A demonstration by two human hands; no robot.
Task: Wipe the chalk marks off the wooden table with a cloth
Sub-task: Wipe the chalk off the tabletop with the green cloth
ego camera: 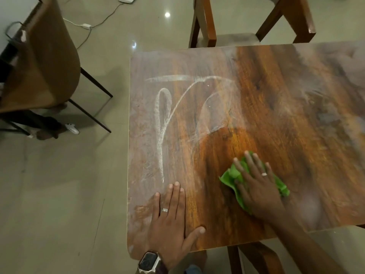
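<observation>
1. Nearest the lens: smartwatch (149, 263) on the left wrist, at the bottom edge of the view, just off the table's near-left corner.
2. Far left: brown moulded chair (42, 56) on thin dark metal legs, standing on the pale tiled floor (59, 184), well apart from the table. White cable with a small adapter (86, 26) runs across the floor behind it. Something white and dark lies under the chair; too blurred to identify.
3. Left hand (171, 218): flat, palm down on the wooden table (276, 115) near its front-left corner. Fingers straight and relaxed, thumb spread to the right, gripping nothing. Ring on one finger.
4. Chalk marks (164, 123): white loops and a long horizontal stroke across the left half of the tabletop, beyond the left hand. Hazy smeared film around them and along the far edge.
5. Darker, cleaner wood shows in a patch between the marks and the right hand.
6. Right hand (256, 184): pressed flat on a green cloth (231, 177), fingers extended and slightly spread, holding the cloth down against the table near its front edge, centre-right. Cloth edges show on both sides of the hand. Ring on one finger.
7. Far side, centre to right: wooden chair frame (205, 22) against the table's back edge.
</observation>
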